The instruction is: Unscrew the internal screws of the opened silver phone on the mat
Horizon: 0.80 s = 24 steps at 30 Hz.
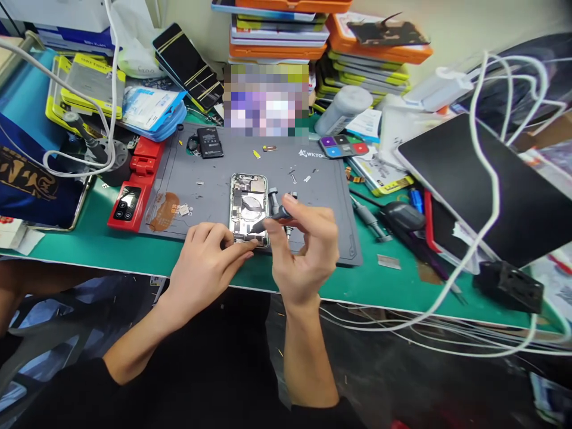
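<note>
An opened smartphone [250, 199] lies on the grey repair mat [187, 179], its inner parts exposed. My right hand [306, 253] is closed around a dark screwdriver [279, 215], whose tip points down into the lower part of the phone. At the phone's bottom edge, my left hand [203, 268] presses with index finger and thumb close together, the other fingers curled. More grey screwdrivers [273, 199] stand just right of the phone, partly hidden by my right hand. A black battery [210, 143] and small metal pieces [292, 176] rest farther up the mat.
A red device with buttons [127, 205] borders the mat's left side. Stacked boxes [277, 36] line the back. To the right are a spray can [343, 110], a dark flat panel [473, 185], a black adapter [508, 286] and a white cable [485, 155] crossing the bench.
</note>
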Available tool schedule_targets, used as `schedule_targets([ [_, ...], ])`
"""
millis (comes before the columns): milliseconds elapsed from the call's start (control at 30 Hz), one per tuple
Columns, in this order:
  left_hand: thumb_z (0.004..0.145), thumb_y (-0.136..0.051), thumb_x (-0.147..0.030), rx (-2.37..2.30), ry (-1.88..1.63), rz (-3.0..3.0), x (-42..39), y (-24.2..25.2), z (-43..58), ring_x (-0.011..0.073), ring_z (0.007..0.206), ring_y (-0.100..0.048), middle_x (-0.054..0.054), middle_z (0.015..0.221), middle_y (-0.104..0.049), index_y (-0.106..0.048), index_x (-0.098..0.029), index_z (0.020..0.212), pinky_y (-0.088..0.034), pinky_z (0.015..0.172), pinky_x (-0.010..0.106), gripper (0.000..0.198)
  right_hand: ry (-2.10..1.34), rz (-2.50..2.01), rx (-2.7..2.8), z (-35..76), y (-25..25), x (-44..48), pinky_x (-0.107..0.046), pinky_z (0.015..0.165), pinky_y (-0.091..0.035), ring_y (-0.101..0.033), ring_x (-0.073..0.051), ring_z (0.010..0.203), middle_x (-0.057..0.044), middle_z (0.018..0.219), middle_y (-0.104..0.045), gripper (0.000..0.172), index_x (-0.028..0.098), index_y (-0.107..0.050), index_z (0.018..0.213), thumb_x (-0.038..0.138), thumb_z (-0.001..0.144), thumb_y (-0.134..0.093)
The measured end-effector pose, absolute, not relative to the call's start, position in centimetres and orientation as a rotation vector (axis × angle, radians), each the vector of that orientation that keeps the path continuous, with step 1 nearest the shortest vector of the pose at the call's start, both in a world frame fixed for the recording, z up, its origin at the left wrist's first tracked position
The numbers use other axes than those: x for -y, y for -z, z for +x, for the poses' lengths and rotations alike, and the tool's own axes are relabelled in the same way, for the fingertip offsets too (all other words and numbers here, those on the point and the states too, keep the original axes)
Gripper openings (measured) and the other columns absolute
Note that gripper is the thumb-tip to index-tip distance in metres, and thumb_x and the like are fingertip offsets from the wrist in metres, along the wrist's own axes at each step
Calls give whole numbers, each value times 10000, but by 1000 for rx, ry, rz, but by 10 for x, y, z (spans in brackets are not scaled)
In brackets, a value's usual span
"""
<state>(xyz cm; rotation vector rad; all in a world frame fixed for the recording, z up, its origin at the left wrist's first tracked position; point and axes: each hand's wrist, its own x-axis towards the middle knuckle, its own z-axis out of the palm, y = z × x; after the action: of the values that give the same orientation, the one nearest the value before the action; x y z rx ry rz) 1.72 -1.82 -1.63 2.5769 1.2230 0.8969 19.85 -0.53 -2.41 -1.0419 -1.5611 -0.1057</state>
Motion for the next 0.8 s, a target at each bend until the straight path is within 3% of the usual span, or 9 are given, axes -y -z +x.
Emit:
schedule_targets([
  [133,1126,-602,-335,-1234,-900,2580,18,16,17,250,994,-520,59,977,-635,-789,-257,1267,-415,859,397,246,104,-988,1600,196,21,6,-369,809,-699,-774,-186,1028,-40,1234,-782,523,321,-575,1491,96,1025,-651],
  [433,1129,-597,-345,-1246,-904,2579,18,15,18,250,999,-518,59,974,-634,-790,-252,1265,-414,854,396,254,190,-1002,1561,195,21,6,-347,768,-668,-750,-181,970,-47,1195,-786,489,293,-609,1450,96,1008,-682],
  [533,1129,-596,-346,-1250,-912,2585,18,15,18,250,994,-519,61,974,-635,-793,-248,1255,-417,849,397,254,157,-1010,1573,195,21,7,-380,828,-686,-750,-200,1077,-54,1219,-772,464,302,-594,1456,103,1038,-626],
  [667,1128,-595,-340,-1246,-914,2590,18,15,19,250,996,-519,64,979,-635,-796,-243,1246,-419,856,394,252,132,-997,1576,195,22,8,-370,793,-678,-747,-190,1019,-47,1205,-773,506,309,-576,1474,97,1022,-656],
  [800,1131,-587,-342,-1250,-910,2592,18,14,19,253,994,-518,64,974,-633,-797,-244,1234,-420,854,398,254,98,-965,1593,195,23,8,-395,850,-681,-755,-205,1085,-82,1259,-772,543,261,-575,1494,35,1004,-635],
])
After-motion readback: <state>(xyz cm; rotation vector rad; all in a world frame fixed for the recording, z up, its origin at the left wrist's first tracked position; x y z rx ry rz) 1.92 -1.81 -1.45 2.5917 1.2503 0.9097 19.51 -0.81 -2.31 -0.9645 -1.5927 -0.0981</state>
